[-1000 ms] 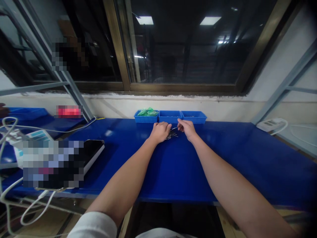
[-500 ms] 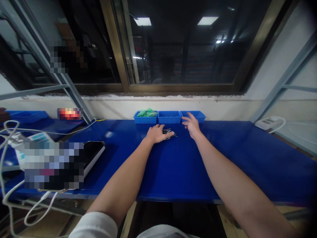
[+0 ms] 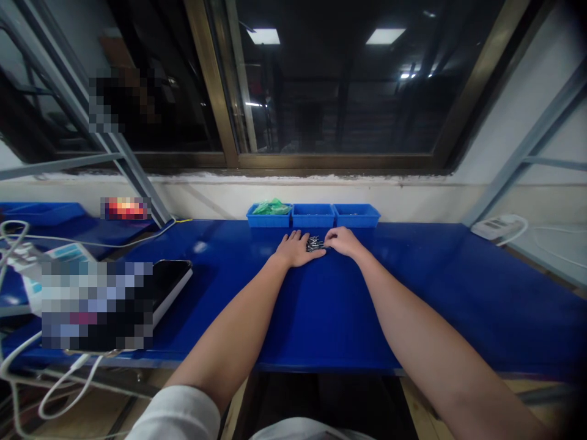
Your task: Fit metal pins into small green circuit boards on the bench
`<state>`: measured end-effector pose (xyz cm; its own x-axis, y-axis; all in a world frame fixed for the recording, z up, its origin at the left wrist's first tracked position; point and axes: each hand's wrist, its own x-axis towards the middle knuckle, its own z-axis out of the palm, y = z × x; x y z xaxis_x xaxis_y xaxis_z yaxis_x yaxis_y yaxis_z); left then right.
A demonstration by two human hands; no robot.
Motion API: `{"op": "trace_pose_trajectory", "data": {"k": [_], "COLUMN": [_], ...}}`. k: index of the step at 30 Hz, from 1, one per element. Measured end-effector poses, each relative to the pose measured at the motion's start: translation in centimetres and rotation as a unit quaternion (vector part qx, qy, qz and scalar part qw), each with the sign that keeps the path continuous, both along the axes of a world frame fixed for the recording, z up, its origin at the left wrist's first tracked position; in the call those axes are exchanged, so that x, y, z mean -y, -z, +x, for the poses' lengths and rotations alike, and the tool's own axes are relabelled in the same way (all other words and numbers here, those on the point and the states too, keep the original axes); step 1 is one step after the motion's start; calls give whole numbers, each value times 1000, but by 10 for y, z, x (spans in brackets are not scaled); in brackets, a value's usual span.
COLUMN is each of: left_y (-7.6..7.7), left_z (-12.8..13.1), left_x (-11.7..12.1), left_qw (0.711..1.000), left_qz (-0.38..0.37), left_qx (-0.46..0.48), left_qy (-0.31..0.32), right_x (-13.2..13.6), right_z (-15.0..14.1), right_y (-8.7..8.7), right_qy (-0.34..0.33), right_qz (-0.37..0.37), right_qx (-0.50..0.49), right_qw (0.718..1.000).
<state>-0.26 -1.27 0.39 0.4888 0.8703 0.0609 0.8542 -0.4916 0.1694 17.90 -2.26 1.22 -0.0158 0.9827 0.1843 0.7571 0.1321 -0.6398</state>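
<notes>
A small heap of thin metal pins (image 3: pixel 314 244) lies on the blue table (image 3: pixel 321 305), just in front of three blue bins. My left hand (image 3: pixel 297 249) rests flat on the table with its fingers spread, touching the left side of the heap. My right hand (image 3: pixel 343 241) lies knuckles up at the right side of the heap, fingers curled down onto the pins. Whether it holds any pin is hidden.
Three small blue bins stand in a row by the wall: the left bin (image 3: pixel 269 215) holds green plastic, the middle bin (image 3: pixel 313 215) and the right bin (image 3: pixel 356 214) hold small parts. A dark flat device (image 3: pixel 170 281) and white cables (image 3: pixel 55 379) lie at the left. A white box (image 3: pixel 498 227) sits far right.
My right hand came back from the right bin to the right side of the pin heap. My left hand stayed at the heap's left side.
</notes>
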Motion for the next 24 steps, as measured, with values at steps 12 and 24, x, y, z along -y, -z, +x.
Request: {"op": "trace_pose_trajectory", "data": {"k": [12,24], "left_y": [2,1], "left_z": [-1,-2], "left_x": [-2,-5], "left_qw": [999,989], "left_qz": [10,88], "left_qx": [30,112], "left_qy": [33,50], "right_x": [1,-5], "right_z": [2,5], "right_y": [7,14], "right_qy": [-23,-15], "right_qz": [18,82], "right_qx": [25,-41], "right_qw": [999,996]}}
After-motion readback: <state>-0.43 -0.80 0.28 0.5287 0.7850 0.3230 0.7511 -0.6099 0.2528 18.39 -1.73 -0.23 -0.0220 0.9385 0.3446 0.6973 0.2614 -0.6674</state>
